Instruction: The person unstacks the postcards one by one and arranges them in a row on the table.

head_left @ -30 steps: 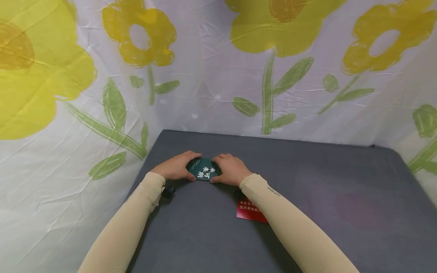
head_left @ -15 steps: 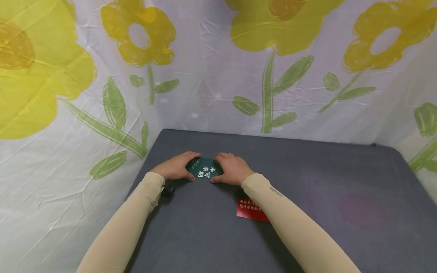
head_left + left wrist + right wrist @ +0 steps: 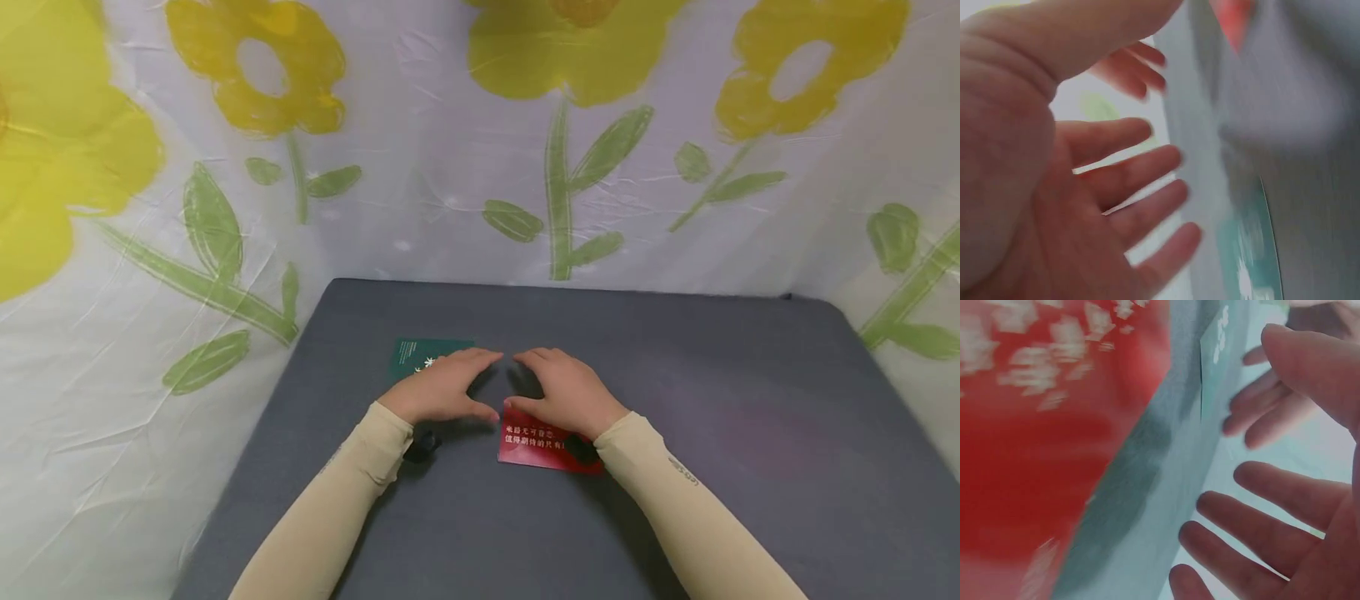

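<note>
From the head view, the left hand and the right hand were above the grey table, close together, with the fingertips pointing toward each other. Both hands were released, fingers spread and relaxed, and they held nothing. The wrist views showed this more clearly: in the left wrist view the open palm and straight fingers were seen from below, and in the right wrist view the fingers were spread too, though both pictures were blurred. The green card lay flat on the table, partly under the left hand. The red card lay nearer to the person, its far edge covered by the right hand. A cloth with yellow flowers hung behind the table.
</note>
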The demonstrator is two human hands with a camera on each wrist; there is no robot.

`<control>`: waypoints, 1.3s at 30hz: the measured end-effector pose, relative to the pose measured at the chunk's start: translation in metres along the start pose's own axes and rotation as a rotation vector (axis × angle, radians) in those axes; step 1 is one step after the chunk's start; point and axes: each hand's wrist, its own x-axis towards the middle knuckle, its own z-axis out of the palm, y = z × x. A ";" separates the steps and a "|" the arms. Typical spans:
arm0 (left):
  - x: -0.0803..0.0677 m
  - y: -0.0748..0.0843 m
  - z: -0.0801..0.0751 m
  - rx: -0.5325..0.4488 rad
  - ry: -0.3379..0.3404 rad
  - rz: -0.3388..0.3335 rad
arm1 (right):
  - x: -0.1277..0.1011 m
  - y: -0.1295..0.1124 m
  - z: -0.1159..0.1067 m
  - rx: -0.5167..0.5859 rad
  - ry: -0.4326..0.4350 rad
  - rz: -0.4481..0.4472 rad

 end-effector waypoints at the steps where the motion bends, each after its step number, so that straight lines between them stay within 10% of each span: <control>1: 0.002 0.009 0.005 0.000 -0.017 0.014 | -0.008 0.003 0.000 0.007 0.012 0.002; 13: 0.006 0.044 0.040 0.101 -0.052 0.049 | -0.072 0.027 0.006 0.045 -0.020 0.076; 39: 0.004 0.053 0.049 0.242 -0.034 0.116 | -0.077 0.028 0.011 0.027 -0.017 -0.010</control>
